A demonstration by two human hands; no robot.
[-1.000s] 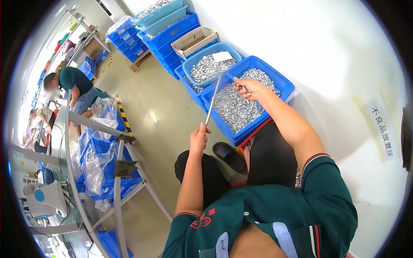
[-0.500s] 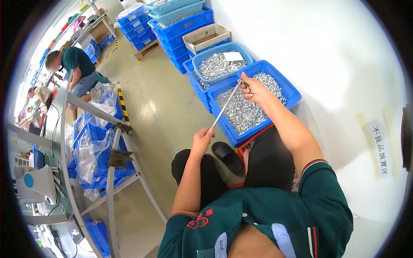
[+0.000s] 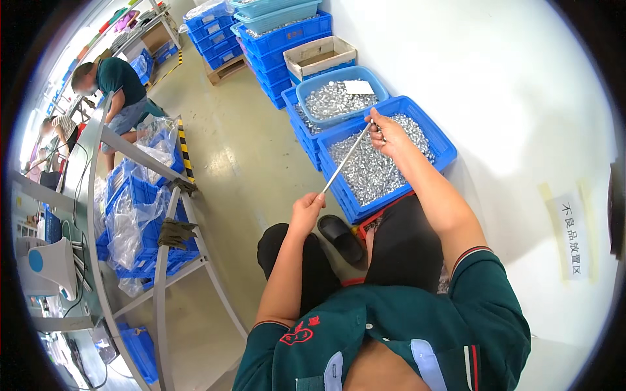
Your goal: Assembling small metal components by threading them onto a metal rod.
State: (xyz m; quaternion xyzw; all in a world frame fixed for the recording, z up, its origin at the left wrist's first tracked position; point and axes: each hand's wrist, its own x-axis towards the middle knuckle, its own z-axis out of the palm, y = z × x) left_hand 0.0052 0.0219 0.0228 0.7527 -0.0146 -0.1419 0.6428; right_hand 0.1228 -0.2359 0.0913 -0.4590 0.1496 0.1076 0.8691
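A thin, straight, silvery rod (image 3: 346,159) slants between my hands. My left hand (image 3: 308,214) is closed round its lower end, in front of my knees. At the upper end, my right hand (image 3: 389,135) has its fingers curled and pinched at the rod's tip. Small metal pieces seem to show by those right fingers, too small to make out. Beneath the right hand stands a blue plastic crate (image 3: 446,150) filled with many small shiny metal parts (image 3: 372,171).
Behind the crate sits a light blue tub (image 3: 373,74) of similar parts, with a white card (image 3: 357,86). Stacked blue crates (image 3: 274,68) and a worn box (image 3: 321,58) stand farther back. A metal frame (image 3: 163,287) and bagged crates are at left; a co-worker (image 3: 120,88) bends beyond.
The view has shifted slightly, so the surroundings sit a little differently in the picture. Both hands keep their hold on the rod, in almost the same pose.
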